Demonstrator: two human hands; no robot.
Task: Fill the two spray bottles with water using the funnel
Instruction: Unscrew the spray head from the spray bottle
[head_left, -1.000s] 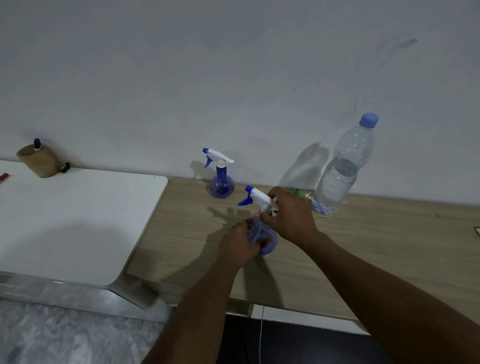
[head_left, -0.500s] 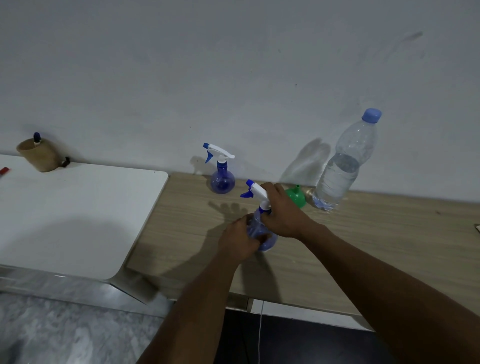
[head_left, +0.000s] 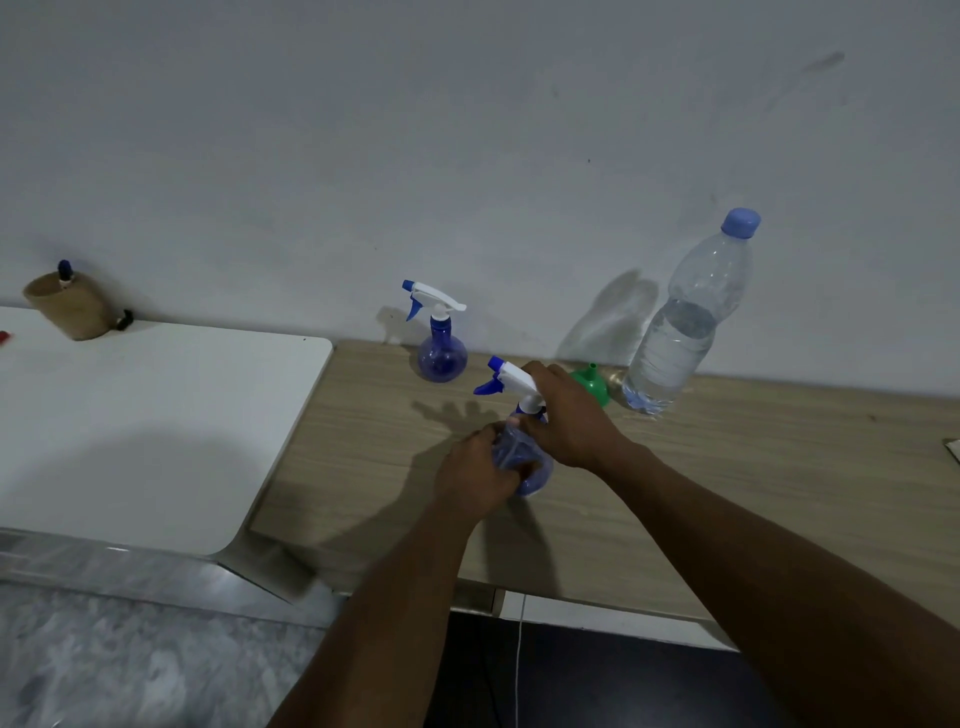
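A small blue spray bottle (head_left: 535, 475) stands on the wooden table (head_left: 727, 493) in front of me. My left hand (head_left: 478, 475) wraps around its round body. My right hand (head_left: 569, 418) grips its white trigger head (head_left: 511, 379) at the neck. A second blue spray bottle (head_left: 440, 340) with a white trigger stands upright near the wall, apart from my hands. A green funnel (head_left: 592, 383) lies upside down behind my right hand. A clear water bottle (head_left: 685, 322) with a blue cap, partly filled, stands to the right of the funnel.
A white table (head_left: 156, 426) adjoins the wooden one on the left, with a brown holder (head_left: 70, 306) at its back edge. The wall runs directly behind all the objects. A grey floor lies below to the left.
My right hand has shifted down around the trigger head's neck, uncovering the green funnel behind it. The bottle and my left hand stay in place.
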